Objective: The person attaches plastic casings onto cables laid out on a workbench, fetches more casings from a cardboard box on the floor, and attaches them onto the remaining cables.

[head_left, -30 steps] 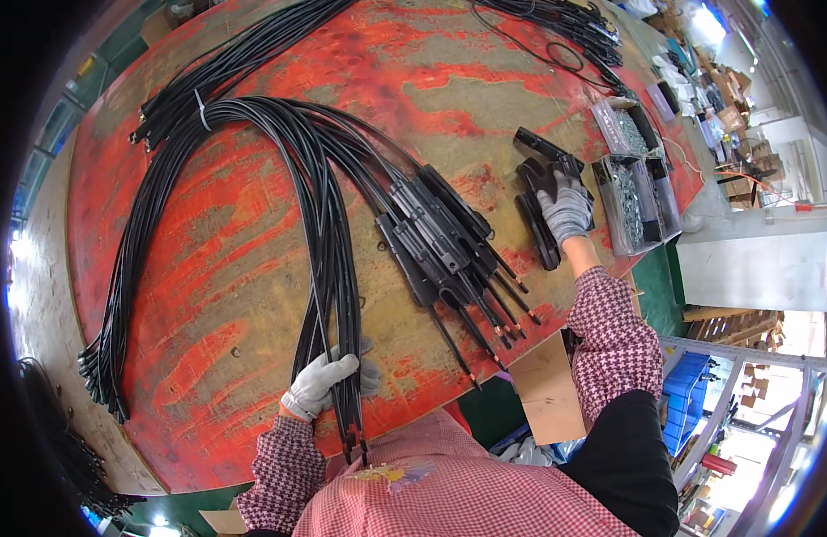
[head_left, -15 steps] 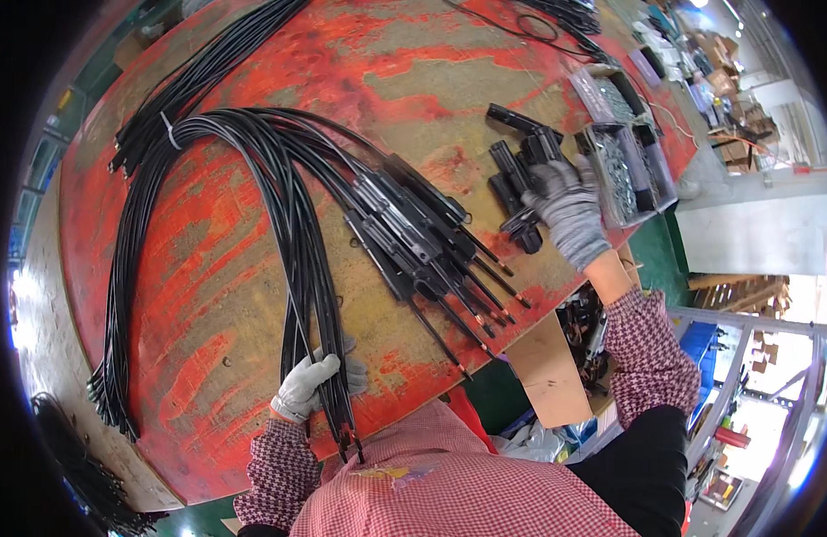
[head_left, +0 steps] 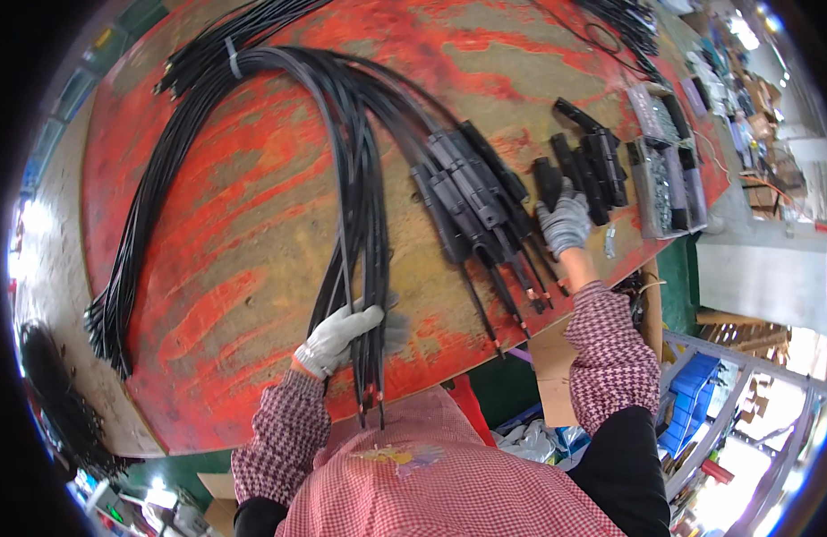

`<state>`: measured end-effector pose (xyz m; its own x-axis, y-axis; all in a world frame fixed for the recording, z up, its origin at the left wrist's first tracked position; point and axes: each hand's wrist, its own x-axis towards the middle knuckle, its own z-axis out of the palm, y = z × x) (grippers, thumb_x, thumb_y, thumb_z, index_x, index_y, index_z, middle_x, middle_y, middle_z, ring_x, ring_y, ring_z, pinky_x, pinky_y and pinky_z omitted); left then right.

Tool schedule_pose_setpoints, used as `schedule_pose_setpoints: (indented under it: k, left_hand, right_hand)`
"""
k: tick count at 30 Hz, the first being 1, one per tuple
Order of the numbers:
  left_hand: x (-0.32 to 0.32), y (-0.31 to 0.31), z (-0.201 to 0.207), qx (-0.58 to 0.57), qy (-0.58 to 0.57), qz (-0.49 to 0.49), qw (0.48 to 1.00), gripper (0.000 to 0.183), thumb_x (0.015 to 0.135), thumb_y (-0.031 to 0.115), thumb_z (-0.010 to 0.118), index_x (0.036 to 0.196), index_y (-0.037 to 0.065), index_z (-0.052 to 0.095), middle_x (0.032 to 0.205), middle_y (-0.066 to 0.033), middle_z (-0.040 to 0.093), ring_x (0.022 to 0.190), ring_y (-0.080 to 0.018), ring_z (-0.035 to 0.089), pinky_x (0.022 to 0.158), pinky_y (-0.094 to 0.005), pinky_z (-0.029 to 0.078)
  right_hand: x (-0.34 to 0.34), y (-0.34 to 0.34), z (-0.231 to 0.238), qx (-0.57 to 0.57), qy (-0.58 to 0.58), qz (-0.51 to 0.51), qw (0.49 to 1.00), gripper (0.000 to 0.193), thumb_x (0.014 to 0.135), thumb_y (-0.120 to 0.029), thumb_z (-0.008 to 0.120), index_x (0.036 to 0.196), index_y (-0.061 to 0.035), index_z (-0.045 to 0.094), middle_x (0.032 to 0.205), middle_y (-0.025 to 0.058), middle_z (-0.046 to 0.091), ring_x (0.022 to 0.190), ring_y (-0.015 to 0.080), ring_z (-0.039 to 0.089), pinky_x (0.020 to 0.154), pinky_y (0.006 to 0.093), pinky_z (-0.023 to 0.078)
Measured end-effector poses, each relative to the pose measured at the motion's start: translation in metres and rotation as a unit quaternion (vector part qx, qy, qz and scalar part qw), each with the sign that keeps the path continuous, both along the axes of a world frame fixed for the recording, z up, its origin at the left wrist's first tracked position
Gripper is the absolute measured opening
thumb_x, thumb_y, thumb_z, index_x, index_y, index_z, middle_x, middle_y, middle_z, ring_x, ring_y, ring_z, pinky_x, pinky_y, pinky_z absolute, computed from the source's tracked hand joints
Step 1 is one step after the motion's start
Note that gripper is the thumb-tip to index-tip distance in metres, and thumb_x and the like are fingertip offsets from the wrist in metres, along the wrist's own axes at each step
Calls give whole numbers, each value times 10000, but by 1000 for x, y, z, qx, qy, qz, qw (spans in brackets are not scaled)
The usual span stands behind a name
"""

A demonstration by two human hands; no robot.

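Left hand (head_left: 340,338) clenches the black cable bundle (head_left: 360,224) near the red table's (head_left: 217,224) near edge — right hand (head_left: 564,222), fingers curled, grasps a black connector housing (head_left: 548,182) toward the right edge.

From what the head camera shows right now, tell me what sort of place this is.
Probably a cable assembly workshop. Bundled black cables fan across a worn red bench, black connector housings lie loose, and trays of small parts sit at the edge.

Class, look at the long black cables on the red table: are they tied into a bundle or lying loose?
Tied: a pale band wraps the black cables near their far bend; the ends by the left hand fan apart.
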<state>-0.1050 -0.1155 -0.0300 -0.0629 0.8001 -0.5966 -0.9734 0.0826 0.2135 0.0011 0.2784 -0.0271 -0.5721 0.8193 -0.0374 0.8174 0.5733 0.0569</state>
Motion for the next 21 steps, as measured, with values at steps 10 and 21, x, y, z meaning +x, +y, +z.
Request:
schedule_pose_setpoints:
  k: [10, 21]
  left_hand:
    - [7, 15, 10, -48, 100, -86, 990, 289, 886, 183, 638, 1070, -38, 606, 894, -78, 648, 755, -151, 640, 692, -285, 549]
    - [28, 51, -6, -20, -28, -22, 999, 284, 876, 85, 615, 1128, -42, 585, 942, -98, 667, 802, -195, 684, 696, -329, 603]
  right_hand:
    - [83, -56, 88, -391, 410, -156, 809, 299, 723, 2, 725, 1012, 18, 650, 906, 57, 683, 790, 134, 642, 723, 262, 508]
    - [185, -262, 79, -599, 210, -186, 750, 312, 797, -254, 750, 956, -10, 638, 658, 5, 601, 523, 50, 526, 462, 231, 430]
